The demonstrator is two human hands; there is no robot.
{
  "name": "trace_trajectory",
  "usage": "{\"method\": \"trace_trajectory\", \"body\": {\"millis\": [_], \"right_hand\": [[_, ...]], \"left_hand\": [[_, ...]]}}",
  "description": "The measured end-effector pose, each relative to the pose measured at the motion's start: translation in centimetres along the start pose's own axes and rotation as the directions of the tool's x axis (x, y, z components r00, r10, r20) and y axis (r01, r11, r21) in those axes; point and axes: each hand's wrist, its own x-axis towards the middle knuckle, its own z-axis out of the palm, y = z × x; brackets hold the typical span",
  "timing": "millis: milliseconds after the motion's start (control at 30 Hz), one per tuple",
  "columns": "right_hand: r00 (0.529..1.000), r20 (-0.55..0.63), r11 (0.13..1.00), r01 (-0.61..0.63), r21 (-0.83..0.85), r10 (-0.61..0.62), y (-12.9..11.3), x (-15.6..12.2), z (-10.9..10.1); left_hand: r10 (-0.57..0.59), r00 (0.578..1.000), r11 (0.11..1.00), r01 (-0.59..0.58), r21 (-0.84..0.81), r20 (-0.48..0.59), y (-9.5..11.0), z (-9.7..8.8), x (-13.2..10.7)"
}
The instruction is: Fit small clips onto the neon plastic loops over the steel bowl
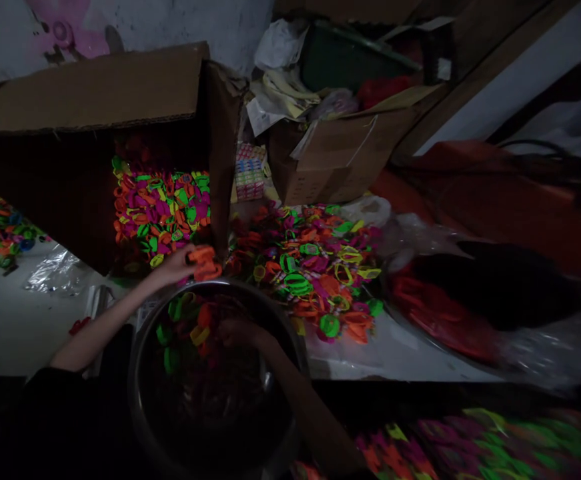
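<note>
My left hand (176, 265) is closed around an orange plastic piece (205, 263) that looks like a toy wristwatch, above the far rim of a large metal pot (137, 393). Inside the pot lie bright green pieces (170, 357), a yellow one (199, 335) and some orange and pink ones. My right hand (240, 332) reaches down into the pot beside these pieces; its fingers are dark and blurred, so their grip does not show. Past the pot, a heap of similar pieces (315, 267) in green, orange, yellow and pink covers part of the white table (20, 327).
A big cardboard box (110, 93) lies open towards me with more colourful pieces (170, 207) in it. Behind the heap stands a second box (335, 160) holding mixed items. A basin with red plastic (435, 320) is at the right. More pieces (500, 440) appear lower right.
</note>
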Motion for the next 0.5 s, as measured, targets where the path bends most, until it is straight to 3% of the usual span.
{"method": "trace_trajectory", "body": {"millis": [67, 133, 300, 433, 500], "right_hand": [[1.0, -0.012, 1.0, 0.017, 0.02, -0.017, 0.4, 0.1, -0.5], [0.998, -0.052, 0.999, 0.035, 0.037, -0.033, 0.6, 0.0, -1.1], [0.982, -0.171, 0.988, 0.101, 0.114, -0.081, 0.9, -0.3, -1.6], [0.976, -0.187, 0.974, 0.144, 0.174, -0.11, 1.3, -0.9, -1.0], [0.976, -0.19, 0.971, 0.144, 0.188, -0.108, 1.4, -1.1, -0.9]], "left_hand": [[-0.001, 0.986, 1.0, -0.004, 0.027, 0.168, 1.8, 1.3, -3.2], [-0.058, 0.971, 0.991, 0.028, 0.127, 0.233, 2.5, 2.0, -5.8], [-0.123, 0.955, 0.967, 0.054, 0.25, 0.27, 2.5, 1.6, -9.2], [-0.078, 0.947, 0.977, 0.011, 0.211, 0.312, 2.9, -0.1, -10.4], [-0.116, 0.953, 0.974, 0.054, 0.221, 0.28, 2.1, -1.2, -10.3]]}}
